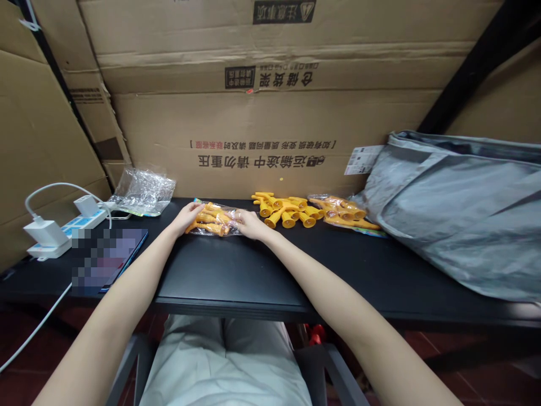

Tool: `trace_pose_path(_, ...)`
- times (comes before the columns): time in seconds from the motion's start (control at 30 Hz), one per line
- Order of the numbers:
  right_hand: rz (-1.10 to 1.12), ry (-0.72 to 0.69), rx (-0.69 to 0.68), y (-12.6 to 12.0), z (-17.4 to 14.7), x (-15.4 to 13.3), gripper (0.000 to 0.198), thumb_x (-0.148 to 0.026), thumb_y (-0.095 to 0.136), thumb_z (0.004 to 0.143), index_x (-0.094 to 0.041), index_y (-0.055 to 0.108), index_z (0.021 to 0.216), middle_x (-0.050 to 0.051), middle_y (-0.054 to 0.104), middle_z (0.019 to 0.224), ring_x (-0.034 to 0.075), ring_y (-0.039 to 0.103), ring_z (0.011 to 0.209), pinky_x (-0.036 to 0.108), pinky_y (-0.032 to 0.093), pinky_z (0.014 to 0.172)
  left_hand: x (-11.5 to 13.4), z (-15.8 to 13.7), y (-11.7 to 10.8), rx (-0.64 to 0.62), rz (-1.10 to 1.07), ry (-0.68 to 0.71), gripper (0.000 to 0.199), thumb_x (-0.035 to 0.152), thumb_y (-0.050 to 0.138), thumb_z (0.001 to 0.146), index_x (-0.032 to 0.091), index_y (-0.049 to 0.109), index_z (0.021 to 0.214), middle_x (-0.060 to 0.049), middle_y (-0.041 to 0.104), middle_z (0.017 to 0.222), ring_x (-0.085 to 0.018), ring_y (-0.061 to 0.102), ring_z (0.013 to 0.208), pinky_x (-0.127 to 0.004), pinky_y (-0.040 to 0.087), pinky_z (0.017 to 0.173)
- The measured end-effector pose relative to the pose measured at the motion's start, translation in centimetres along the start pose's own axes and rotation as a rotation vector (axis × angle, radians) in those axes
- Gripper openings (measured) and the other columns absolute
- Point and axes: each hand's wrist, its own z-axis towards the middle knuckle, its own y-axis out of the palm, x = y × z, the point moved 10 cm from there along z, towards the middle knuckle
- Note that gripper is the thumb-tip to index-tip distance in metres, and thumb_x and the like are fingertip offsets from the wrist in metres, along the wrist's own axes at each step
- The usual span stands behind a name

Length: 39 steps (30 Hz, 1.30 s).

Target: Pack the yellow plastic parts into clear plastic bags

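Observation:
A clear plastic bag with several orange-yellow plastic pieces (211,219) inside lies on the black table, held between my two hands. My left hand (189,217) is closed on the bag's left end. At the other end, my right hand (248,222) grips the plastic, its fingers over the film. Just right of it sits a pile of loose yellow pieces (289,210) with flared, cup-like ends and thin prongs. Another filled bag of the same pieces (344,213) rests beyond the pile.
A crumpled clear plastic bag (143,190) lies at the back left. A power strip (84,220) with a white charger (46,232) and cable stands near a phone-like device (112,259). A large grey bag (456,214) occupies the right. Cardboard (270,118) walls the back.

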Motion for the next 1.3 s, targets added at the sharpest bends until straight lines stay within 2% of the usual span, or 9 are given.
trace_pose_path(0.1, 0.014, -0.009, 0.009, 0.1, 0.2, -0.3, 0.034, -0.020, 0.047, 0.089, -0.020, 0.062, 0.120, 0.010, 0.060, 0.111, 0.018, 0.057, 0.099, 0.031, 0.040, 0.086, 0.4, -0.3, 0.1, 0.015, 0.096, 0.030, 0.049, 0.052, 0.068, 0.067, 0.017, 0.057, 0.099, -0.010, 0.063, 0.108, -0.022, 0.059, 0.104, -0.036, 0.044, 0.093)
trace_pose_path(0.23, 0.155, -0.033, 0.062, -0.3, 0.3, -0.6, 0.029, -0.022, 0.057, 0.085, -0.016, 0.067, 0.111, 0.009, 0.064, 0.101, 0.017, 0.060, 0.090, 0.029, 0.044, 0.083, 0.8, -0.4, -0.1, 0.074, 0.239, 0.079, 0.065, 0.050, 0.074, 0.060, 0.017, 0.053, 0.112, -0.015, 0.049, 0.130, -0.027, 0.048, 0.121, -0.039, 0.035, 0.104)
trace_pose_path(0.4, 0.320, 0.073, 0.137, -0.9, 0.1, 0.4, 0.021, -0.023, 0.065, 0.078, -0.018, 0.072, 0.097, 0.007, 0.069, 0.103, 0.019, 0.063, 0.093, 0.029, 0.046, 0.085, 0.8, -0.1, 0.5, 0.041, 0.308, 0.128, 0.071, 0.045, 0.078, 0.056, 0.016, 0.051, 0.115, -0.015, 0.043, 0.133, -0.028, 0.042, 0.125, -0.038, 0.030, 0.108)
trace_pose_path(0.63, -0.071, 0.217, 0.178, -3.0, -0.5, 1.3, 0.015, -0.017, 0.053, 0.083, -0.014, 0.067, 0.080, 0.011, 0.063, 0.099, 0.020, 0.059, 0.097, 0.030, 0.044, 0.086, 0.9, -0.3, 0.9, 0.015, 0.330, 0.101, 0.066, 0.045, 0.075, 0.060, 0.015, 0.053, 0.114, -0.015, 0.048, 0.126, -0.028, 0.046, 0.121, -0.039, 0.033, 0.106)
trace_pose_path(0.77, -0.149, 0.425, 0.169, -3.7, -1.3, 3.2, 0.017, -0.025, 0.050, 0.086, -0.013, 0.061, 0.090, 0.014, 0.063, 0.097, 0.023, 0.059, 0.093, 0.033, 0.045, 0.080, 1.1, -0.5, 1.1, 0.011, 0.322, 0.088, 0.065, 0.045, 0.074, 0.061, 0.015, 0.052, 0.115, -0.015, 0.048, 0.127, -0.027, 0.048, 0.119, -0.039, 0.035, 0.105)
trace_pose_path(0.9, 0.122, 0.532, 0.109, -2.3, -1.6, 4.9, 0.022, -0.028, 0.056, 0.084, -0.014, 0.056, 0.100, 0.008, 0.065, 0.080, 0.019, 0.062, 0.072, 0.028, 0.046, 0.065, 0.9, -0.7, 1.3, -0.011, 0.293, 0.050, 0.067, 0.045, 0.074, 0.064, 0.015, 0.049, 0.118, -0.015, 0.049, 0.128, -0.026, 0.050, 0.118, -0.038, 0.038, 0.102)
trace_pose_path(1.03, 0.586, 0.615, 0.120, -0.2, -1.9, 6.4, 0.017, -0.025, 0.062, 0.081, -0.015, 0.054, 0.093, -0.004, 0.054, 0.049, 0.010, 0.048, 0.041, 0.021, 0.039, 0.042, 0.5, -0.9, 1.0, -0.012, 0.178, -0.017, 0.065, 0.052, 0.069, 0.069, 0.016, 0.047, 0.119, -0.015, 0.054, 0.124, -0.025, 0.054, 0.113, -0.035, 0.042, 0.098)
trace_pose_path(1.17, 0.941, 0.619, 0.141, 0.8, -1.7, 6.4, 0.018, -0.025, 0.066, 0.079, -0.017, 0.051, 0.072, -0.006, 0.046, 0.039, 0.006, 0.041, 0.033, 0.017, 0.032, 0.034, 0.0, -0.4, 0.9, -0.031, -0.033, -0.069, 0.060, 0.066, 0.045, 0.080, 0.016, 0.049, 0.113, -0.015, 0.060, 0.118, -0.024, 0.057, 0.111, -0.035, 0.046, 0.092)
trace_pose_path(1.3, 1.167, 0.644, 0.133, 1.7, -1.7, 5.5, 0.014, -0.017, 0.065, 0.080, -0.014, 0.053, 0.073, -0.006, 0.046, 0.039, 0.004, 0.039, 0.033, 0.015, 0.031, 0.034, -0.6, 0.2, 0.1, 0.039, -0.148, -0.105, 0.054, 0.063, 0.043, 0.083, 0.017, 0.049, 0.111, -0.013, 0.058, 0.122, -0.023, 0.054, 0.116, -0.032, 0.046, 0.092)
